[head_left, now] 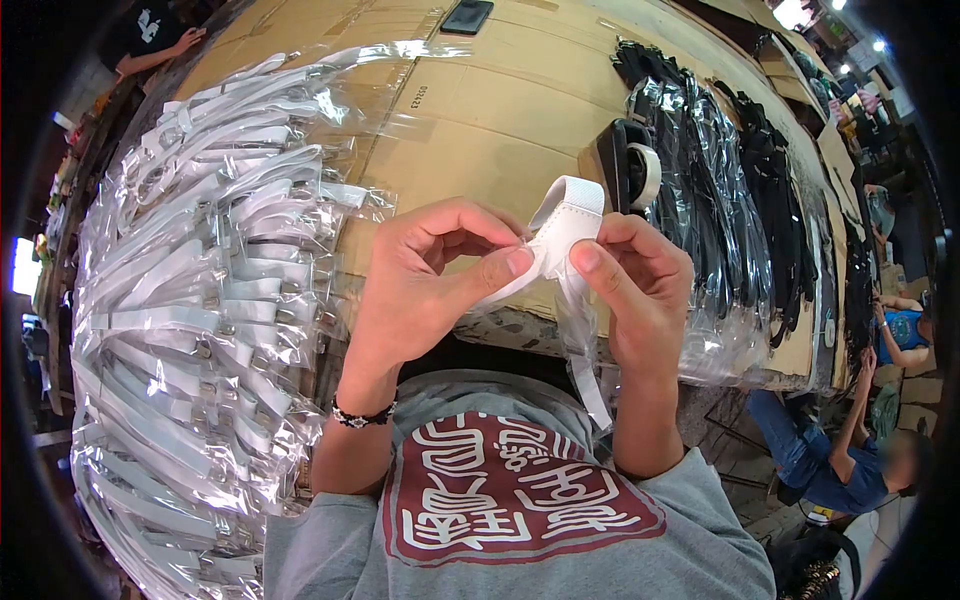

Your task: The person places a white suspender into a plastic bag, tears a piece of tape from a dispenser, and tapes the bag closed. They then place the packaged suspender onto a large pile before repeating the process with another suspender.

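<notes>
Both my hands hold a pair of white suspenders [571, 232] in front of my chest. A loop of elastic stands up above a stitched white patch where the straps join. My left hand [445, 275] pinches a strap beside the patch between thumb and fingers. On the other side, my right hand [637, 272] grips the patch's edge with thumb and forefinger. One strap end [592, 398], partly in clear plastic, hangs down below the right hand toward my shirt. The fingers cover part of the join.
Many white suspenders in clear sleeves [165, 320] are heaped at left. Bagged black straps [690, 200] lie in rows at right, beside a black tape dispenser [615, 165]. A phone [467, 16] rests at the far edge of the cardboard [480, 130]. Other people are at both sides.
</notes>
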Motion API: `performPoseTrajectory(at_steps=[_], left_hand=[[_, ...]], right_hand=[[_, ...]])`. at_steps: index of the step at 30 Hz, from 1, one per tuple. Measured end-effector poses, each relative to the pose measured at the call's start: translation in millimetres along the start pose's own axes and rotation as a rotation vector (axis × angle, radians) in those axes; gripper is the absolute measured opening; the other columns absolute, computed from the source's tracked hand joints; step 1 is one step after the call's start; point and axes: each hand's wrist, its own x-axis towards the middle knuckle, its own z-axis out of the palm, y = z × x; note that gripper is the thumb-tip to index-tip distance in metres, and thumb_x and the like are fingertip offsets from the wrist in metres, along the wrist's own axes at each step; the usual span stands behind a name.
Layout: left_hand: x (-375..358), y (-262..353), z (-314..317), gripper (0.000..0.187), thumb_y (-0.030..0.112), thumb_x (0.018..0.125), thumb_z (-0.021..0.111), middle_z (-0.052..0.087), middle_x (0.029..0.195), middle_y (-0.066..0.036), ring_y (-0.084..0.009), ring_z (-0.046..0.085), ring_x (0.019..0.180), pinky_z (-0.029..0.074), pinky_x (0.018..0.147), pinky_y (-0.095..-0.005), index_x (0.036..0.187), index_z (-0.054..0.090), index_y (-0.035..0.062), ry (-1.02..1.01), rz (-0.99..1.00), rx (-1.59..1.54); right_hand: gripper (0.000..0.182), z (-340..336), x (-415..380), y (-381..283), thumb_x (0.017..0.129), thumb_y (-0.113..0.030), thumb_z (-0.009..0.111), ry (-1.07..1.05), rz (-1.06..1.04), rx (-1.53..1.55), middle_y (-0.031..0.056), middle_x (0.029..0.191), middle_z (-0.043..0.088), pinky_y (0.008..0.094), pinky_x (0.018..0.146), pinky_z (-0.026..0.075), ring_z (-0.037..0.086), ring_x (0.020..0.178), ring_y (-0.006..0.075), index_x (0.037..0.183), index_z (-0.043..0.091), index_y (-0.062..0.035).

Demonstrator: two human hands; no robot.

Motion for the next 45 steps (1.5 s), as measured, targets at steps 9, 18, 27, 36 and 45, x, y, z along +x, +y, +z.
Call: performPoseTrajectory(at_steps=[9,18,27,36,45], left_hand=[[-0.4,-3.2,1.0,0.008,0.000,0.092,0.067,0.072,0.100,-0.012,-0.0127,0.064,0.092,0.052,0.085,-0.0284,0.097,0.071,-0.0047,0.054,0.046,0.112],[-2.2,-2.8,1.5,0.011,0.002,0.095,0.066,0.071,0.095,-0.006,-0.0087,0.062,0.087,0.049,0.077,-0.0250,0.100,0.072,-0.0049,0.070,-0.029,0.025],[-3.0,-5.0,3.1,0.013,0.002,0.094,0.067,0.071,0.096,-0.006,-0.0099,0.064,0.090,0.051,0.083,-0.0270,0.104,0.071,-0.0042,0.053,0.011,0.058],[-2.0,-7.1,-0.8,0.018,-0.004,0.089,0.069,0.071,0.098,-0.007,-0.0111,0.066,0.090,0.052,0.080,-0.0253,0.107,0.068,-0.0042,0.021,0.003,0.059],[-3.5,-5.7,0.8,0.014,0.002,0.090,0.072,0.072,0.096,-0.007,-0.0116,0.066,0.091,0.053,0.085,-0.0282,0.102,0.071,-0.0044,0.049,-0.038,0.056]], right_hand=[[0.015,-0.4,0.6,-1.2,0.090,-0.007,0.076,0.004,-0.020,-0.037,0.0023,0.089,0.069,0.0197,0.070,0.044,0.059,0.080,0.0050,0.099,0.068,0.0041],[0.015,-1.2,0.8,-1.0,0.090,-0.006,0.075,0.010,0.014,-0.032,0.0027,0.089,0.069,0.0201,0.071,0.044,0.059,0.080,0.0051,0.098,0.068,0.0041],[0.013,-1.0,0.8,1.3,0.091,-0.005,0.074,0.028,-0.008,0.005,0.0032,0.089,0.070,0.0196,0.070,0.045,0.061,0.079,0.0050,0.099,0.068,0.0043],[0.013,-4.4,0.6,3.8,0.091,-0.004,0.074,0.070,-0.004,-0.012,0.0016,0.087,0.070,0.0183,0.067,0.044,0.060,0.076,0.0035,0.098,0.068,0.0040],[0.011,-3.9,1.7,3.2,0.091,-0.005,0.074,0.178,-0.064,-0.016,-0.0004,0.084,0.068,0.0174,0.065,0.042,0.058,0.074,0.0024,0.096,0.068,0.0033]])
